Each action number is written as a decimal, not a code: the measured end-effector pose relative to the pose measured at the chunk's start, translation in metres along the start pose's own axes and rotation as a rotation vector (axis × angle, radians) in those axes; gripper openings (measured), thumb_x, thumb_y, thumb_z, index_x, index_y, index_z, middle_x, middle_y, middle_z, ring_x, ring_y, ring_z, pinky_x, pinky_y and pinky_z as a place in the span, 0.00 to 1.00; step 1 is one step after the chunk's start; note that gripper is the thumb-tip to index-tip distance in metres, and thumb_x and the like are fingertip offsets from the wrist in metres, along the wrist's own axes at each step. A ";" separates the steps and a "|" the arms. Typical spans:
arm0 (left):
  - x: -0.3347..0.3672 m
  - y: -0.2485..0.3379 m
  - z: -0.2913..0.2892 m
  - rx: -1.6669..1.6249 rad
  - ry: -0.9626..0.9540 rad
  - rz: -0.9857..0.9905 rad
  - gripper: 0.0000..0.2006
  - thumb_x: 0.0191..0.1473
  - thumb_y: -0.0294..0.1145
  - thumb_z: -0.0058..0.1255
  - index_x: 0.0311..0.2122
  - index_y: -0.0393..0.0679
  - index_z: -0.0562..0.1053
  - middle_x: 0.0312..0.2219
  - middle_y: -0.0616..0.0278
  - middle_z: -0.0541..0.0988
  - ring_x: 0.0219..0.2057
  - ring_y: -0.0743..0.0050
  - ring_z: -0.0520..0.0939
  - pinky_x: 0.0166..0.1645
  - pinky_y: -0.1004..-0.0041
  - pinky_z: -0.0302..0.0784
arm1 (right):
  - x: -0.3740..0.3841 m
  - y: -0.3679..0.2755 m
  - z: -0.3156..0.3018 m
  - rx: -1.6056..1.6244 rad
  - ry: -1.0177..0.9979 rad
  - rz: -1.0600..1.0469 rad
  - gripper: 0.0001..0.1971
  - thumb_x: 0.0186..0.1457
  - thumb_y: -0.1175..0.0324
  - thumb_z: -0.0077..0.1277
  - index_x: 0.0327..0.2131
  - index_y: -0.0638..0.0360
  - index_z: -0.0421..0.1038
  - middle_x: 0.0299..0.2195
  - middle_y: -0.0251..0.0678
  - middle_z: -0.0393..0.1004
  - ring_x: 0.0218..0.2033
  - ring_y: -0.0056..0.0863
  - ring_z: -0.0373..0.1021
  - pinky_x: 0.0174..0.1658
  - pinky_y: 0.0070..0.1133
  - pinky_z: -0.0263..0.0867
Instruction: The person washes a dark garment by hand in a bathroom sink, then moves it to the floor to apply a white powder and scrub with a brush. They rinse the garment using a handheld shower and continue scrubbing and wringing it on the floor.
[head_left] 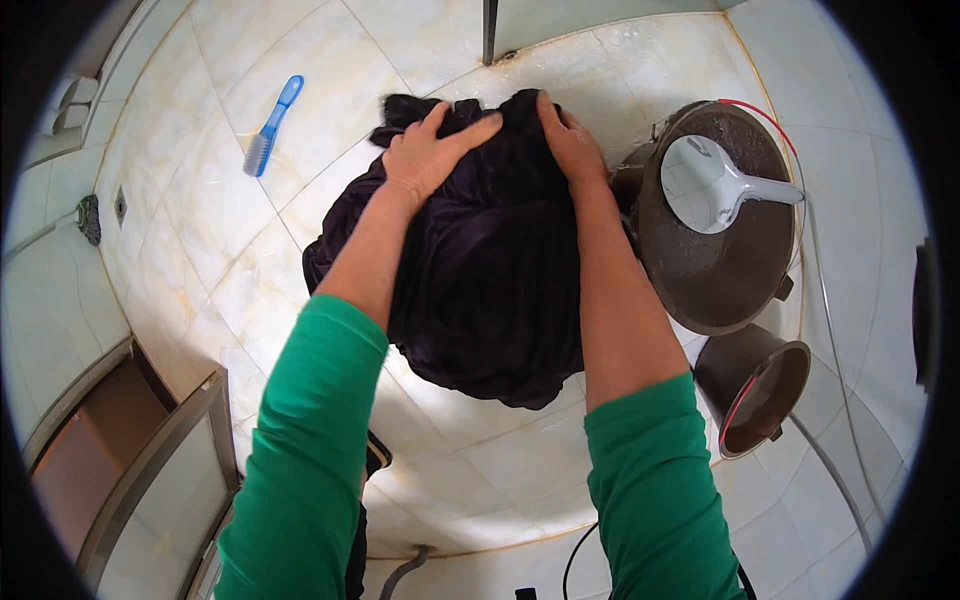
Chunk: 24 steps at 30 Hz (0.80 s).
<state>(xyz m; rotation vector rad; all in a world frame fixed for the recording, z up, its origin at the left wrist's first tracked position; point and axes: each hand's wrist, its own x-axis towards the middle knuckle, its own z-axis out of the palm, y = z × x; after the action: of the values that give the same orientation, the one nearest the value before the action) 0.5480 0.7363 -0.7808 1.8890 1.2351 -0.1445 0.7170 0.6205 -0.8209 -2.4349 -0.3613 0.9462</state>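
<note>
A dark, nearly black bundle of cloth (480, 270) lies heaped on the tiled floor in front of me. On its far left part rests my left hand (430, 155), its fingers spread and the thumb stretched to the right. At the far right edge of the cloth is my right hand (572, 140), thumb and fingers closed around a fold of it. Both forearms reach over the bundle in green sleeves. Some of the right fingertips are hidden behind the fabric.
A blue scrubbing brush (268, 135) lies at the far left. To the right stand a large brown bucket (720, 290) with a silver shower head (705, 185) across it, and a smaller brown bucket (715, 385). A door (160, 500) stands ajar at the lower left.
</note>
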 end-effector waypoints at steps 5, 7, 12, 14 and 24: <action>-0.073 0.005 0.032 -0.088 0.278 0.377 0.30 0.51 0.56 0.56 0.56 0.50 0.72 0.49 0.53 0.75 0.52 0.51 0.72 0.55 0.59 0.63 | -0.118 0.027 -0.008 0.333 0.164 -0.535 0.26 0.57 0.47 0.54 0.53 0.52 0.74 0.45 0.42 0.77 0.48 0.39 0.71 0.51 0.31 0.63; -0.124 -0.008 0.051 0.031 0.511 0.621 0.27 0.53 0.51 0.49 0.56 0.49 0.72 0.48 0.52 0.72 0.47 0.51 0.69 0.55 0.56 0.59 | -0.178 0.040 0.003 0.084 0.286 -0.581 0.24 0.50 0.50 0.57 0.50 0.46 0.76 0.35 0.30 0.69 0.40 0.32 0.65 0.47 0.32 0.53; -0.124 -0.056 0.089 0.272 0.569 0.709 0.21 0.52 0.48 0.50 0.48 0.48 0.75 0.39 0.56 0.73 0.36 0.52 0.70 0.42 0.56 0.62 | -0.162 0.085 0.067 -0.116 0.637 -0.727 0.16 0.52 0.56 0.53 0.39 0.55 0.76 0.32 0.33 0.71 0.35 0.35 0.65 0.40 0.34 0.55; -0.076 -0.043 0.100 0.323 0.469 0.559 0.15 0.48 0.44 0.56 0.39 0.49 0.75 0.35 0.60 0.74 0.34 0.55 0.72 0.38 0.59 0.62 | -0.109 0.085 0.073 -0.215 0.538 -0.541 0.14 0.56 0.58 0.50 0.35 0.59 0.76 0.29 0.39 0.75 0.33 0.40 0.70 0.36 0.35 0.59; 0.019 0.030 0.066 0.518 0.221 0.257 0.23 0.57 0.57 0.45 0.46 0.50 0.74 0.41 0.56 0.81 0.45 0.56 0.77 0.54 0.53 0.61 | -0.011 -0.002 0.023 -0.478 0.443 -0.319 0.27 0.63 0.45 0.38 0.43 0.60 0.76 0.42 0.51 0.76 0.46 0.46 0.72 0.46 0.42 0.66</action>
<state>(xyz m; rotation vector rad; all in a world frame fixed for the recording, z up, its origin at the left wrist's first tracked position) 0.6037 0.6992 -0.8139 2.5534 1.1575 -0.1275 0.6931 0.6260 -0.8287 -2.7930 -0.8563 0.1805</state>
